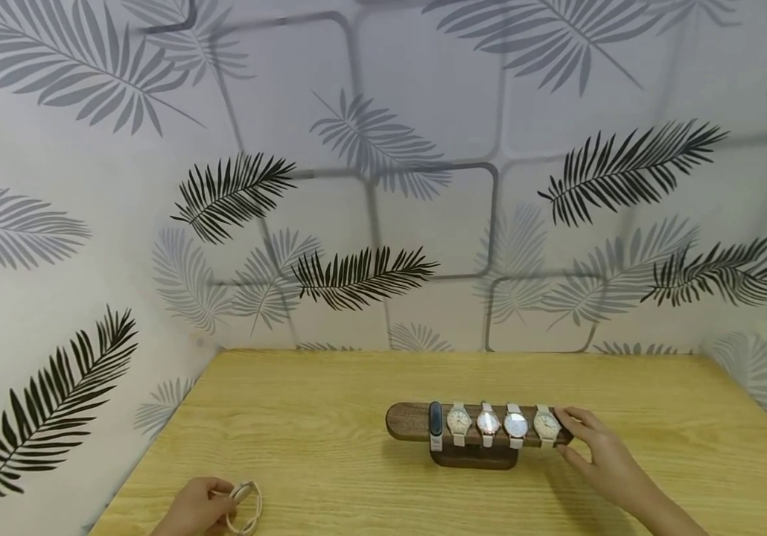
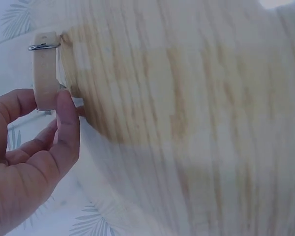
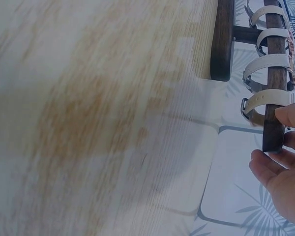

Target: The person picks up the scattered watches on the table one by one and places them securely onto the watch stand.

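Note:
My left hand, low at the left of the table, pinches a wristwatch by its case, its pale strap closed in a loop. In the left wrist view the buckled strap stands up above thumb and fingers; the dial is hidden. To the right, a dark wooden watch stand carries several light-strapped watches and a dark-faced fitness band. My right hand grips the bar's right end, thumb and fingers around its tip, beside the rightmost watch.
The light wooden table runs back to a wall covered in a leaf pattern. Bare wood of the bar shows to the left of the fitness band. The stand's dark base rests on the table under the bar.

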The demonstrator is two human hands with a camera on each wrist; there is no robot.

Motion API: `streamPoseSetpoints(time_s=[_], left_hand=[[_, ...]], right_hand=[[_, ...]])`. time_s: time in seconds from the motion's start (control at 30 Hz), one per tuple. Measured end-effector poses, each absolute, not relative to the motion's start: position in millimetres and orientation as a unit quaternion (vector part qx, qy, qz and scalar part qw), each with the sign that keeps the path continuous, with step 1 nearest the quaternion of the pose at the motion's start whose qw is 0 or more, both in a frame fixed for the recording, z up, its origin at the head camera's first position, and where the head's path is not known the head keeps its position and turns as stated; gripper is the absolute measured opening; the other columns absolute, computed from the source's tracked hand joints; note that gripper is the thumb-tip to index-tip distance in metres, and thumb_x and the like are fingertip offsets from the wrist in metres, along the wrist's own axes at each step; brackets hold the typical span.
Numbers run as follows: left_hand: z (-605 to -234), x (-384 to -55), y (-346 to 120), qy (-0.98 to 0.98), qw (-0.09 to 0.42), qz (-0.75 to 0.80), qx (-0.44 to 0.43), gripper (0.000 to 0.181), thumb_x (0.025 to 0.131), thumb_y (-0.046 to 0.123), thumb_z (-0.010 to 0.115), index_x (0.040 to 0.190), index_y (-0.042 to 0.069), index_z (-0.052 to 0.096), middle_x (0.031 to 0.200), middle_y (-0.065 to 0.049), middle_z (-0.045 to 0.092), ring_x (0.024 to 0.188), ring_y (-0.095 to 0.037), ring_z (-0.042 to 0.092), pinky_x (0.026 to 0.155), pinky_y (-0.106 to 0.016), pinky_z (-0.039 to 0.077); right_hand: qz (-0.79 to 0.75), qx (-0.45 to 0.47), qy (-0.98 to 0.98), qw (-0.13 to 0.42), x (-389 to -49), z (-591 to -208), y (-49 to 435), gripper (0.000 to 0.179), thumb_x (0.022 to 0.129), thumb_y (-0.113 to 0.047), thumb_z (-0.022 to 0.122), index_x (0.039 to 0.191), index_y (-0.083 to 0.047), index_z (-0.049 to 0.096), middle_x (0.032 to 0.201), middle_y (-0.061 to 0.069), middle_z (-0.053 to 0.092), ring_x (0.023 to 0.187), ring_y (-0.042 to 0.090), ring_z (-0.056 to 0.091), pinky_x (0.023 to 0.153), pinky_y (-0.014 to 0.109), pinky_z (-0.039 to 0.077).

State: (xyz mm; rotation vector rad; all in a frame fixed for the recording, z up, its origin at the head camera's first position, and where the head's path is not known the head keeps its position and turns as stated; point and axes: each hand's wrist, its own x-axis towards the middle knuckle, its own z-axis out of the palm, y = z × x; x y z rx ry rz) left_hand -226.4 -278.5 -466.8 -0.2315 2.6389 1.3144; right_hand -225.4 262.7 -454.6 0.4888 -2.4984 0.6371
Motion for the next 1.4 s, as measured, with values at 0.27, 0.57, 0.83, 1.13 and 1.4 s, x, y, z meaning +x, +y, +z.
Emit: streamPoseSetpoints(time_s=[0.27,0.57,0.83,1.13,1.4], left_hand=[[-462,-227,-267,0.893,0.089,0.438,-0.047,0.035,0.081,0.001,0.059,0.107,-0.022,0.054,0.075,-0.009,0.066,0.061,-0.014,0.062,0.057,-0.028,0.056],[-453,-230,-235,0.89,0.051,0.453,-0.009,0.032,0.08,0.0,0.061,0.107,-0.017,0.058,0.072,-0.005,0.062,0.059,-0.014,0.059,0.056,-0.029,0.056],[-439,-234,-189,0.873,0.017,0.486,-0.019,0.034,0.078,-0.005,0.064,0.109,-0.016,0.057,0.071,-0.005,0.05,0.06,-0.014,0.055,0.058,-0.027,0.057],[-436,-252,-135,0.846,-0.031,0.532,0.012,0.035,0.079,-0.004,0.064,0.11,-0.016,0.055,0.072,-0.003,0.048,0.06,-0.01,0.052,0.059,-0.024,0.056],[-430,-258,-95,0.84,-0.098,0.533,0.042,0.036,0.079,-0.002,0.066,0.112,-0.013,0.056,0.077,-0.008,0.054,0.065,-0.012,0.058,0.055,-0.02,0.053]], right_hand=[[0.238,0.175,-0.923,0.247,-225,-454,262,0.052,0.072,0.004,0.074,0.119,0.013,0.055,0.112,0.02,0.057,0.089,0.03,0.06,0.069,0.038,0.054],[0.24,0.171,-0.924,0.243,-224,-454,263,0.05,0.072,0.004,0.074,0.118,0.014,0.056,0.112,0.021,0.057,0.093,0.033,0.061,0.07,0.041,0.054],[0.231,0.178,-0.921,0.258,-225,-455,263,0.051,0.071,0.004,0.075,0.117,0.013,0.057,0.111,0.019,0.058,0.09,0.031,0.061,0.069,0.038,0.054],[0.232,0.186,-0.914,0.276,-225,-461,264,0.051,0.068,0.007,0.075,0.115,0.014,0.058,0.109,0.02,0.059,0.09,0.033,0.06,0.069,0.04,0.054],[0.231,0.187,-0.912,0.283,-227,-459,263,0.051,0.067,0.006,0.076,0.115,0.014,0.058,0.109,0.019,0.059,0.089,0.031,0.06,0.069,0.038,0.055]])
